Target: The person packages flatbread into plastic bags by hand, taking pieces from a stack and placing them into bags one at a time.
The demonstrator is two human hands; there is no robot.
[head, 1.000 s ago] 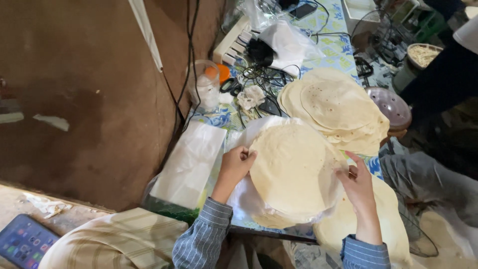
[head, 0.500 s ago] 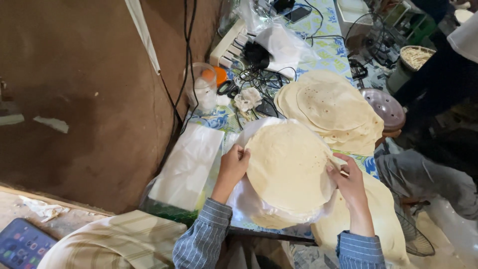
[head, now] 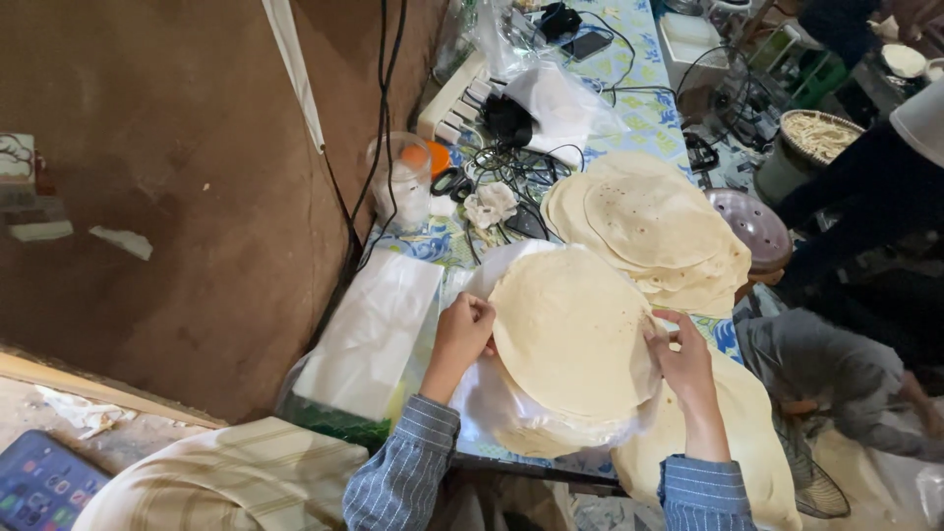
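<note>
The stack of flatbreads [head: 575, 339] sits on a clear plastic bag [head: 492, 403] at the near edge of the desk [head: 639, 98], round, pale and lightly speckled, with the bag's film bunched up around its lower rim. The left hand [head: 462, 334] is curled closed on the left edge of the stack, where bread and film meet; whether the fingers pinch the plastic, the bread, or both cannot be told. The right hand [head: 683, 359] rests against the right edge with its fingers partly bent, gripping the rim lightly. The two hands are well apart, one on each side of the stack. The step in hand looks like squaring up the stack and working the bag up around it, and it seems only partly done, since the top bread lies wholly bare. The next move would call for an even pull on both sides, so that the film rises without dragging the upper breads off centre or tearing. Toward the far right of the desk lies a second, looser pile of flatbreads [head: 654, 226], just beside the stack. At the near left corner sits a flat white packet [head: 374, 329], and further back a tangle of black cables [head: 511, 162] and a clear jar [head: 398, 182].
</note>
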